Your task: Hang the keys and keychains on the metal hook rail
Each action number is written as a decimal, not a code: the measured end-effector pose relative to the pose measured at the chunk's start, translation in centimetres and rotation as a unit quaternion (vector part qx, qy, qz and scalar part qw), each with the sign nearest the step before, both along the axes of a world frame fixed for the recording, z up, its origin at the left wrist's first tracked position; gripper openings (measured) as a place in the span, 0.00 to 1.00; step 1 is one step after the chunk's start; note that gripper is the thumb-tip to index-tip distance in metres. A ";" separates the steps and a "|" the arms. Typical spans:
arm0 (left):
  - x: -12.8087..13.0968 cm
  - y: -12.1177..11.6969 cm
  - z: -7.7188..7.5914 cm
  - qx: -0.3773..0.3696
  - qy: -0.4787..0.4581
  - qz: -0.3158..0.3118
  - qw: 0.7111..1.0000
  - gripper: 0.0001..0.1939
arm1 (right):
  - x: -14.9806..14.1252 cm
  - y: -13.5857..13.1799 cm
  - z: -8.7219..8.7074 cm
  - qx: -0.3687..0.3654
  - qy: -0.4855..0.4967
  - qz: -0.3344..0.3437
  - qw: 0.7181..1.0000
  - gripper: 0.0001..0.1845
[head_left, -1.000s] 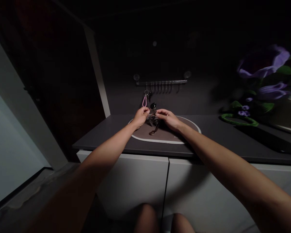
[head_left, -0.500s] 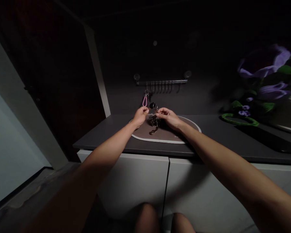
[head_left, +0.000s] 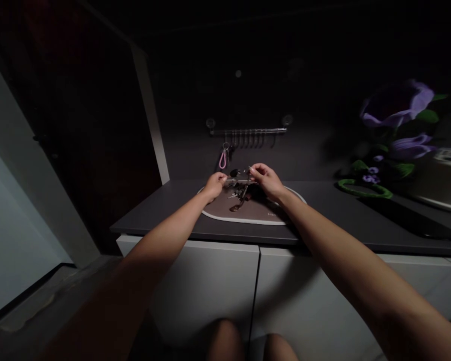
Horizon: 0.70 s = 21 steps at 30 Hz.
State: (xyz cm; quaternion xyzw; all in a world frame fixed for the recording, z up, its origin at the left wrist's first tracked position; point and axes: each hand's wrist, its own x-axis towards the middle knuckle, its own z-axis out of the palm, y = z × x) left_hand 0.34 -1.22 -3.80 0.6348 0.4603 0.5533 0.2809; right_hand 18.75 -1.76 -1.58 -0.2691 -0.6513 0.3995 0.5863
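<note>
My left hand [head_left: 215, 185] and my right hand [head_left: 265, 181] hover over a grey-brown oval mat [head_left: 257, 214] with a pale rim. Between my fingertips, both hands pinch a thin metal piece [head_left: 237, 180], too small and dark to identify exactly. Just below it, a tangled bunch of metal keys [head_left: 239, 192] lies on the mat, partly hidden by the hands and shadow. A dark oval fob [head_left: 234, 173] hangs just above the bunch.
Above the mat, a wall rail with several small hooks [head_left: 248, 131] is fixed to the dark wall, and a pink loop key strap [head_left: 223, 159] hangs below it. Purple artificial flowers [head_left: 396, 108] and a green loop [head_left: 364, 189] stand right on the dark countertop [head_left: 154, 215].
My hands have drawn slightly apart and higher, with the thin metal piece stretched between them. The bunch on the mat looks more spread out, and the whole view has shifted slightly.
</note>
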 end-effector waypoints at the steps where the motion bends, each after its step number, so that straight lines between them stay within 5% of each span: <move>1: 0.1 -0.1 -0.1 -0.007 0.008 -0.007 1.000 0.05 | 0.0 0.1 0.0 -0.001 0.006 0.002 1.000 0.16; 10: 0.6 -0.9 -0.3 -0.007 0.137 -0.082 0.987 0.03 | 0.0 0.2 -0.2 -0.012 0.049 0.011 0.999 0.16; 21: 1.4 -1.7 0.9 0.104 0.093 -0.095 0.986 0.11 | -1.0 0.4 -1.0 0.050 -0.081 -0.052 0.994 0.15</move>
